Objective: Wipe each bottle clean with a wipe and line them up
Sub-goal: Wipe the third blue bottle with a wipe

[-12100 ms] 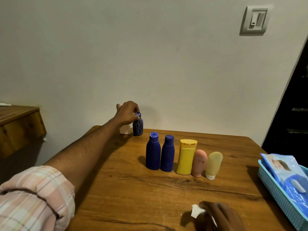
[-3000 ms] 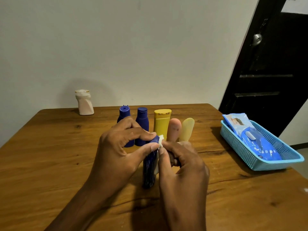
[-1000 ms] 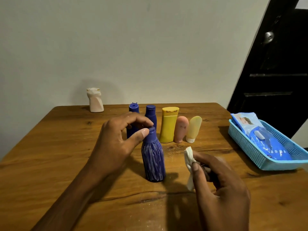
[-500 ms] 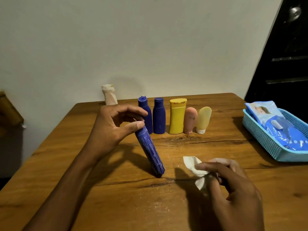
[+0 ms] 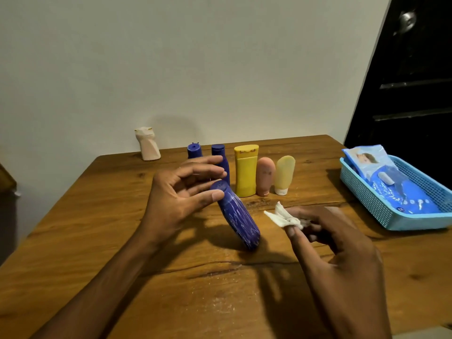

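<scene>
- A plain wall backs a wooden table (image 5: 102,216); a dark door stands at the right.
- The left hand (image 5: 181,192) steadies the streaked bottle (image 5: 238,217) by its cap, thumb tip and fingertips touching it, fingers nearly straight; the grip is loose, seemingly to tilt the bottle so its side faces the wipe.
- The bottle leans on its base edge, mid-table, in front of the row.
- The right hand (image 5: 327,231) pinches a crumpled white wipe (image 5: 281,215) just beside the bottle, apart from it.
- The bottle is dark blue, with whitish streaks running down its body, so it likely needs more wiping.
- Five bottles (image 5: 245,171) stand lined up behind; a pale bottle (image 5: 147,146) waits by the wall.
- A blue basket (image 5: 367,199) holds the wipe pack (image 5: 391,184).
</scene>
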